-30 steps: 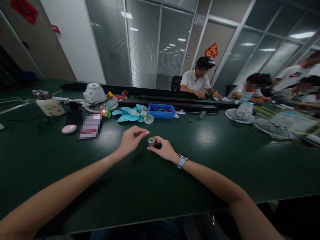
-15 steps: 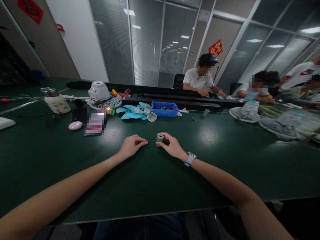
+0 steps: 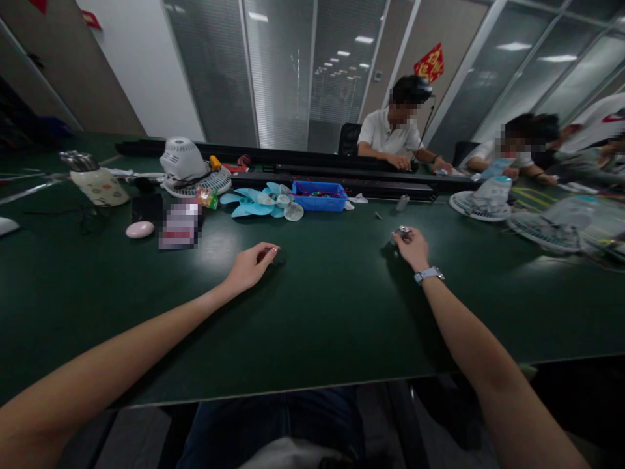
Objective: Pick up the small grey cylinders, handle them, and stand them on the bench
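Out over the table to the right, my right hand (image 3: 413, 247) grips a small metal motor (image 3: 401, 232), a silver cylinder with a round end facing up. The fingers and thumb wrap round its sides. My left hand (image 3: 251, 266) hovers low over the green table (image 3: 312, 326), thumb and fingertips pinched together. Whatever lies between them, if anything, is too small to make out. Just beyond my right hand stands a similar metal cylinder (image 3: 402, 203), with a small metal shaft (image 3: 378, 215) lying to its left.
A blue bin (image 3: 322, 203) with red wires stands ahead, beside light-blue fan blades (image 3: 254, 203). On the left are a white fan housing (image 3: 180, 159), a flask (image 3: 97, 182), a phone (image 3: 178, 221) and a pink oval case (image 3: 140, 229). More fan parts (image 3: 481, 198) lie right; people sit opposite.
My right hand has carried the motor from near my left hand out to the right and farther away. My left hand has shifted slightly, still pinched. The camera view has tilted down.
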### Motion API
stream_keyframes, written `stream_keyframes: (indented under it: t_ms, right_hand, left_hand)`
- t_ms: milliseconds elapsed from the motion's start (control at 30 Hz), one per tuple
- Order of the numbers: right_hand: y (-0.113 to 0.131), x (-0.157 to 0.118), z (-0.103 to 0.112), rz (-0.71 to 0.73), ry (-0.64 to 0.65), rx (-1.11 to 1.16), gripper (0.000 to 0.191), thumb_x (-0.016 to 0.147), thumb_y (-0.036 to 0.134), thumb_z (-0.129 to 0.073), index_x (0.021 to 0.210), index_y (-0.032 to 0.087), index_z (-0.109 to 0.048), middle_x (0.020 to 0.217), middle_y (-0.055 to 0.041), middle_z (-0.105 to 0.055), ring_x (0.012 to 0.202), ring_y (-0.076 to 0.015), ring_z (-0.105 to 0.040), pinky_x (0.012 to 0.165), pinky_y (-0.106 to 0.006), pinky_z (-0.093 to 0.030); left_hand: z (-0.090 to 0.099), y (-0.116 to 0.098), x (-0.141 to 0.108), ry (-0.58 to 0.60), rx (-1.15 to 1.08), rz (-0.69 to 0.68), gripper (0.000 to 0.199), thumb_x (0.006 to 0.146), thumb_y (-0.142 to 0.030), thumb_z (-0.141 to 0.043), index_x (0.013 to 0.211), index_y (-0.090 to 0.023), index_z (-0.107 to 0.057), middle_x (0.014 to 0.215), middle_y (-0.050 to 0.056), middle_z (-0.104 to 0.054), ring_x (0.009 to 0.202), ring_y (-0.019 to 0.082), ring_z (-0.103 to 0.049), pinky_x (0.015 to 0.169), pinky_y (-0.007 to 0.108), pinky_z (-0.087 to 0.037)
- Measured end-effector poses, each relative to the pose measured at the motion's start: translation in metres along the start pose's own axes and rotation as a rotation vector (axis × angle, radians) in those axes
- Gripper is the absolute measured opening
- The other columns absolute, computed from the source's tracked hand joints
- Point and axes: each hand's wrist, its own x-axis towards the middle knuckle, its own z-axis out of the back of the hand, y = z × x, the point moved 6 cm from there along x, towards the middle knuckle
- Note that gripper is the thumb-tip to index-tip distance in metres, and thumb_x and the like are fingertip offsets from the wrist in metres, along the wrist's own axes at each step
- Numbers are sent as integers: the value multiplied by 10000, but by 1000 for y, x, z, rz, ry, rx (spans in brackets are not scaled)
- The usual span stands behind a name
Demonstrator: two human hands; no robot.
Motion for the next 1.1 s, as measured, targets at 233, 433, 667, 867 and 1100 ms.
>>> stream_keyframes:
  t_ms: [233,433,667,867,1100]
  right_hand:
    - [81,-48,16,258,-335,-196,693,792,376,-652,1390,132,-403,1401,-206,-454,1321,-361,-394,1066,-587,-282]
    - [189,-146,-93,664,563,69,446,876,476,-619,1243,222,-625,970,-59,-630,835,-191,-578,781,-340,-443]
    - [224,-178,-144,734,796,-24,448,846,557,-653,1195,280,-704,871,-22,-581,728,-124,-520,662,-264,-332]
    - [225,-179,-152,722,765,36,299,864,493,-662,1046,283,-771,831,-13,-609,725,-120,-527,649,-263,-335]
    - [180,-114,-77,632,381,106,285,871,490,-649,941,249,-784,836,-30,-674,725,-150,-567,668,-282,-412]
  left_hand:
    - [3,3,2,-58,-74,73,424,937,-464,-438,1135,-158,-656,789,40,-665,685,169,-612,646,274,-458]
    - [4,11,4,-92,-131,91,372,927,-396,-436,1114,-154,-648,752,18,-619,639,149,-570,616,262,-425]
    - [3,11,2,-97,-148,80,368,920,-404,-436,1090,-155,-647,733,10,-608,659,159,-578,632,271,-421]
    - [3,10,2,-97,-129,78,353,918,-395,-445,1089,-170,-656,747,12,-623,679,164,-593,655,278,-433]
    - [5,10,1,-76,-115,82,370,929,-423,-434,1093,-170,-648,744,11,-625,670,166,-594,646,278,-428]
